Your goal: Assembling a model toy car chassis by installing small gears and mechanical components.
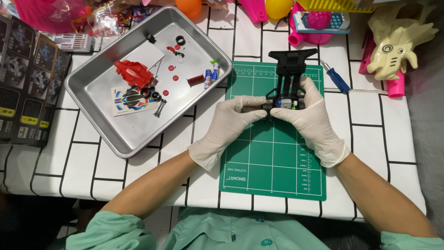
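Both hands wear white gloves and grip a black toy car chassis (pixel 289 69) over a green cutting mat (pixel 270 162). My left hand (pixel 229 122) pinches the chassis's near end from the left. My right hand (pixel 309 113) holds it from the right, fingers over a small blue and silver motor (pixel 283 103) seated in the chassis. The chassis's far end with a wide black wing points away from me.
A metal tray (pixel 120 134) at left holds a red car body (pixel 134 73), a sticker sheet, small red and black parts and batteries (pixel 210 76). A blue screwdriver (pixel 336 78) lies right of the mat. A dark box (pixel 27 78) sits far left; toys crowd the far edge.
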